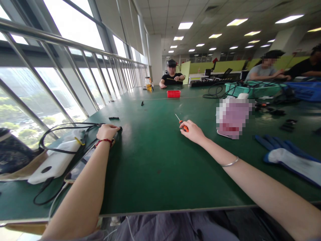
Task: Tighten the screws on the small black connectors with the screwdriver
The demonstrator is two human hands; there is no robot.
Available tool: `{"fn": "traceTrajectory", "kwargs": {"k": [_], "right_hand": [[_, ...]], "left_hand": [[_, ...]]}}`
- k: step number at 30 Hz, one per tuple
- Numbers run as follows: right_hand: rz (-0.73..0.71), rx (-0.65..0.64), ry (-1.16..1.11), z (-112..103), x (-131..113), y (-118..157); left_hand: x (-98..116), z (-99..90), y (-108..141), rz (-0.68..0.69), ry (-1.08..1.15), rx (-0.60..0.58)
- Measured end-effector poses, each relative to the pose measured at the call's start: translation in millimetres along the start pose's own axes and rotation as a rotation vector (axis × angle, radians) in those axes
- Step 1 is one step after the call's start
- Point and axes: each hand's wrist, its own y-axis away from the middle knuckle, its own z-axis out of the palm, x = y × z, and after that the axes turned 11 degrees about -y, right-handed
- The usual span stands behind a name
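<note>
My right hand (193, 131) is closed around the orange and black handle of a screwdriver (185, 128). The thin metal shaft points forward and left, over the green tabletop (150, 157). On the left side of the table, my left hand (107, 131) pinches a small black part (120, 129) between thumb and fingertips; its exact kind is too small to make out. Just beyond that hand lies another small black piece (114, 118). A phone (79, 167) lies partly hidden under my left forearm.
A white power bank-like case (56, 162) and black cables (62, 126) lie at left. A red basket (174, 94) stands ahead. Blue-white gloves (291, 157), a green basket (250, 89) and a blue basket (307, 91) are at right. Other people sit around the table.
</note>
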Motion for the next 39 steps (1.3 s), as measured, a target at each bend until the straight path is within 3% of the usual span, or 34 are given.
{"fn": "traceTrajectory", "kwargs": {"k": [8, 17, 25, 39], "right_hand": [[-0.004, -0.010, 0.007, -1, -1, 0], [0.009, -0.025, 0.018, 0, 0, -1], [0.020, -0.027, 0.009, -1, 0, -1], [0.024, -0.107, 0.070, 2, 1, -2]], "left_hand": [[-3, 3.3, -5, 0.006, -0.010, -0.036], [-2, 8.5, -9, -0.014, -0.042, 0.003], [2, 12.9, -10, 0.126, -0.229, 0.110], [4, 13.4, -11, 0.211, -0.289, 0.127]]}}
